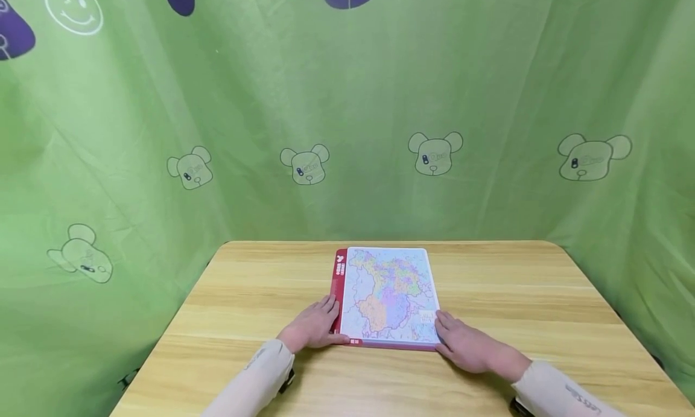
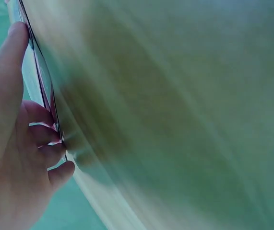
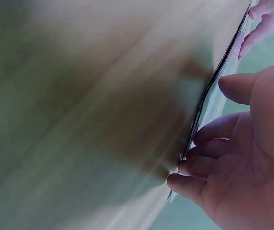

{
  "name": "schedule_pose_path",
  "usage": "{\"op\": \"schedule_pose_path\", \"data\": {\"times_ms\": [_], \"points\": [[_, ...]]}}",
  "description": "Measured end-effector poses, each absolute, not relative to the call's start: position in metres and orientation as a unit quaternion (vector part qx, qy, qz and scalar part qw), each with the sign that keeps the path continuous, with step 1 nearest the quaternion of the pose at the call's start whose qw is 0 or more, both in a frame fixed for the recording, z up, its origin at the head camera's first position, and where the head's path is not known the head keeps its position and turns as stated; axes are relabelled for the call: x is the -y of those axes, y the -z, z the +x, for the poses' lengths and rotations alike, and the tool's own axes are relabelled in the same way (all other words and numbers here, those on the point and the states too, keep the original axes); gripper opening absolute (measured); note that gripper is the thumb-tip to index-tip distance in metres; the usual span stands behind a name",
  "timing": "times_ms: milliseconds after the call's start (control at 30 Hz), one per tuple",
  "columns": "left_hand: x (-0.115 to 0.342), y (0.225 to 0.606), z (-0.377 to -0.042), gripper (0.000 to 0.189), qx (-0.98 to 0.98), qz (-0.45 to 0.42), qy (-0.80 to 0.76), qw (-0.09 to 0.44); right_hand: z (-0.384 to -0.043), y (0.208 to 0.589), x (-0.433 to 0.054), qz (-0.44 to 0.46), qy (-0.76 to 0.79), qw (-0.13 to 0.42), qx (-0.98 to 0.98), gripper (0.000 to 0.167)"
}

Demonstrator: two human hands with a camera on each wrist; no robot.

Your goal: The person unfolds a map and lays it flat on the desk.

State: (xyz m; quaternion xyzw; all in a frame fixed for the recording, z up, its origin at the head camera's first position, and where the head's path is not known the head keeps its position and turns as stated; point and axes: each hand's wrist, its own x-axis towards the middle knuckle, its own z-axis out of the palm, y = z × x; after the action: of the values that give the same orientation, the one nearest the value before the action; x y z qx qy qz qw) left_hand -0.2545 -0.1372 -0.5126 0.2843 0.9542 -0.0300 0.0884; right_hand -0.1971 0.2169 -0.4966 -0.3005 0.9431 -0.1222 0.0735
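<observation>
A flat, rectangular map board with a coloured map lies on the wooden table. Along its left side runs a red strip with white print, and thin layers show at the front edge. My left hand touches the left edge near the front corner, its thumb by the front edge. At the opposite side my right hand rests its fingertips against the right edge, thumb by the front right corner. The left wrist view shows the left hand's fingers lightly bent at the edge. Fingers of the right hand look similar.
The light wooden table extends around the board on all sides. A green curtain with bear-head prints hangs behind the table and along both its sides.
</observation>
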Motion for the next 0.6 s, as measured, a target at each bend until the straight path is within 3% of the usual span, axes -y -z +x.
{"op": "schedule_pose_path", "data": {"times_ms": [600], "points": [[0.1376, 0.5122, -0.2481, 0.104, -0.952, 0.285, 0.026, 0.104, -0.2036, 0.4966, -0.2181, -0.301, 0.108, 0.082, -0.944, 0.061]]}}
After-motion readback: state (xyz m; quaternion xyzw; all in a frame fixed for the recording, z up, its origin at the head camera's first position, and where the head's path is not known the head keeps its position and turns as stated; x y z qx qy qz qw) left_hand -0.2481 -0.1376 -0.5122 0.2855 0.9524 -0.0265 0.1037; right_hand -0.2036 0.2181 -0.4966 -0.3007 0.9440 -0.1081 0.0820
